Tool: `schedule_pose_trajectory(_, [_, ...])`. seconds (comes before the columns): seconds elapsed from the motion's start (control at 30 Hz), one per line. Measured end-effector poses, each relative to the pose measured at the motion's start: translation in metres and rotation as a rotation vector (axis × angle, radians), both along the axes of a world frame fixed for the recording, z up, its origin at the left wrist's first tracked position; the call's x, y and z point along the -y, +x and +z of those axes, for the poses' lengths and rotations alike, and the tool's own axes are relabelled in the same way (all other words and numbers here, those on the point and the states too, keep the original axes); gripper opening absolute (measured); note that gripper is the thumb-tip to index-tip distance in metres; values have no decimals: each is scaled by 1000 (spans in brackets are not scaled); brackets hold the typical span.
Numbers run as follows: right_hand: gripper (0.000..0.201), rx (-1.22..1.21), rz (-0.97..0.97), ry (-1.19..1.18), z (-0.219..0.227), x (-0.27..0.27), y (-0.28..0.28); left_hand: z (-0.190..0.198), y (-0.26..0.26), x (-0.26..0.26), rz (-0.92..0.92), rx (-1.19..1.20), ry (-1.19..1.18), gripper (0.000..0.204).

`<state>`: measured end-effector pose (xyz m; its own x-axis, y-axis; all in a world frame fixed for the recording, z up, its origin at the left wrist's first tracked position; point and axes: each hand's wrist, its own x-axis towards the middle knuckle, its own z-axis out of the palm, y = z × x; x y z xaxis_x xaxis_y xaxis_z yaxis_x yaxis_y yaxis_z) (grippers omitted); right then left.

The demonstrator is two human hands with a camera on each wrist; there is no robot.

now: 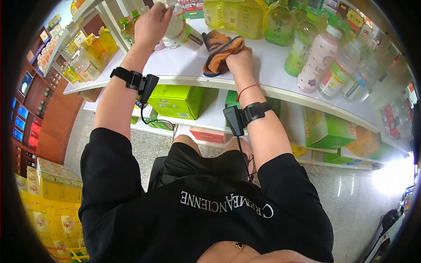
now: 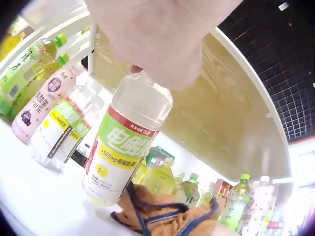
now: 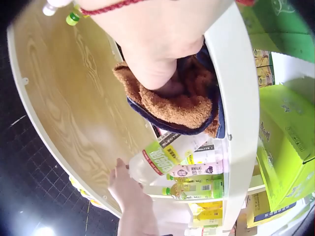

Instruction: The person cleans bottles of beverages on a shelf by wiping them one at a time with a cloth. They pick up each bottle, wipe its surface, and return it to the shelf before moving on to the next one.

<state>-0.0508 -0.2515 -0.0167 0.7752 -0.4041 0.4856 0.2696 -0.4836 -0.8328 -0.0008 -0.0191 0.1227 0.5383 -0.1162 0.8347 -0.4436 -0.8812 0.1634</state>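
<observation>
My left hand (image 1: pixel 151 25) grips a clear drink bottle (image 1: pixel 187 36) by its neck. The bottle leans, its white, green and red label facing the left wrist camera (image 2: pixel 120 150). My right hand (image 1: pixel 240 63) holds a bunched brown cloth (image 1: pixel 215 55) with dark blue edging on the white shelf (image 1: pixel 272 85), close beside the bottle's base. From the right wrist, the cloth (image 3: pixel 172 110) folds around the fingers and hides most of them.
Yellow bottles (image 1: pixel 247 19), green tea bottles (image 1: pixel 302 48) and a pink bottle (image 1: pixel 319 59) stand along the shelf's back and right. More bottles are behind my left hand. Green cartons (image 1: pixel 177 101) sit on the lower shelf. A wooden shelf panel (image 3: pixel 69 88) curves overhead.
</observation>
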Motion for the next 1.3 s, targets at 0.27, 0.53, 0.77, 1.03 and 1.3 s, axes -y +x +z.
schedule_pose_trajectory(0.27, [41,-52,20,-163,-10,0,6,64,-34,73,-184,-68,-40,34])
schedule_pose_trajectory(0.53, [33,-24,59,-156,-18,1,7,58,-20,172,-565,73,247,32])
schedule_pose_trajectory(0.77, [34,158,34,-487,-22,0,21,45,-12,242,-589,-69,351,39])
schedule_pose_trajectory(1.03, [49,479,-83,-613,-1,1,-12,39,-22,268,-713,-317,395,52])
schedule_pose_trajectory(1.3, [46,334,-92,-770,-41,17,22,15,-12,245,-934,-130,136,62])
